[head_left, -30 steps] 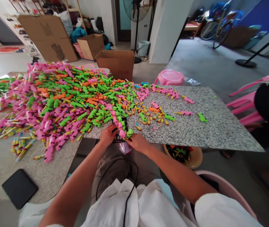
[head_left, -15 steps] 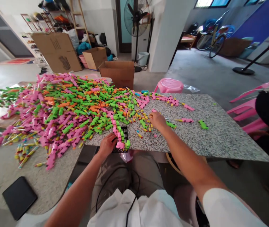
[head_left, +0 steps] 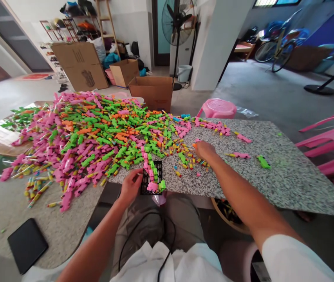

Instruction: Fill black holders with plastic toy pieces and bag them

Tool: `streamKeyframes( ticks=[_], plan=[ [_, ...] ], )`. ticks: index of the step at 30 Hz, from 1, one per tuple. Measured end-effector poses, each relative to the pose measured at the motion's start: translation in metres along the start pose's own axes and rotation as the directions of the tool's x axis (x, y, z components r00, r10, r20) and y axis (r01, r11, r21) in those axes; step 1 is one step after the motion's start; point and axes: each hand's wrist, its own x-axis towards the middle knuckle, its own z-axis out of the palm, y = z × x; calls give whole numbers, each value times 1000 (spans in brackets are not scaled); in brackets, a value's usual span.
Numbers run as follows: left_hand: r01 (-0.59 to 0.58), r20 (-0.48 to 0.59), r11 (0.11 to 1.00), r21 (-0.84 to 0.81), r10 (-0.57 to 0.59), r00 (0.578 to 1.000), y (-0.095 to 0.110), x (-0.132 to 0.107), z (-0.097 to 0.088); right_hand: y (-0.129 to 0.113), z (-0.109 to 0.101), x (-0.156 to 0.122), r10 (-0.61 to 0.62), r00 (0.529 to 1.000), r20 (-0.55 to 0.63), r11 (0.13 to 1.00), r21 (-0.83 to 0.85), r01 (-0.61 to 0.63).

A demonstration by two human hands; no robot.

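Note:
My left hand [head_left: 130, 186] is at the left edge of a black perforated tray [head_left: 145, 190], its fingers curled together; what they hold, if anything, cannot be made out. Down the tray run a row of pink plastic toy pieces [head_left: 146, 161] and a row of green ones [head_left: 155, 172], side by side. My right hand [head_left: 204, 150] reaches out over the granite table [head_left: 284, 172], fingers closed and pointing down. A bit of orange shows at its fingertips. Small yellow-and-red pieces [head_left: 190, 161] lie scattered beside it.
A big heap of pink, green and orange toys [head_left: 96, 129] covers the table's left side. Several loose toys, such as a green one [head_left: 263, 161], lie to the right. A black flat case [head_left: 27, 244] rests at lower left. Beyond stand a pink stool [head_left: 218, 108] and an open carton [head_left: 152, 92].
My left hand has drawn back leftward from the tray, uncovering more of it. The right hand stays over the scattered pieces. The whole view has shifted slightly.

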Motion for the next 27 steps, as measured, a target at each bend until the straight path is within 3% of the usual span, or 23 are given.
streamKeyframes(
  ticks=[3,5,8,11,14,16,18,20,22,24,27],
  plan=[
    [101,-254,992,-81,-119,960,28,-12,-20,-20,-14,-31,-122,972,-200,971,180,159],
    [71,-305,982,-173,-122,945,59,-19,-34,-45,-24,-63,-251,896,-366,863,334,379],
    [-74,-204,952,-296,12,979,114,-21,-43,-90,-43,-121,-390,743,-544,617,445,649],
    [-164,-73,938,-304,149,986,156,-18,-39,-128,-62,-173,-474,607,-638,439,426,791],
    [-196,-85,933,-300,179,980,171,-16,-34,-147,-76,-196,-558,543,-627,306,453,838],
    [-170,-147,915,-367,123,981,167,-17,-36,-147,-79,-186,-625,576,-527,273,544,793],
    [-134,-216,881,-454,38,976,158,-19,-44,-140,-74,-156,-626,680,-381,356,636,684],
    [-103,-258,858,-503,-35,966,147,-22,-55,-130,-60,-112,-474,828,-299,557,628,544],
    [-76,-258,848,-524,-73,963,136,-26,-65,-125,-40,-68,-321,919,-229,777,491,394],
    [-46,-227,846,-531,-90,970,127,-31,-71,-128,-18,-37,-302,946,-114,882,342,323],
    [-11,-191,898,-440,-82,978,114,-38,-75,-143,7,-18,-300,953,50,940,184,286]
  ],
)
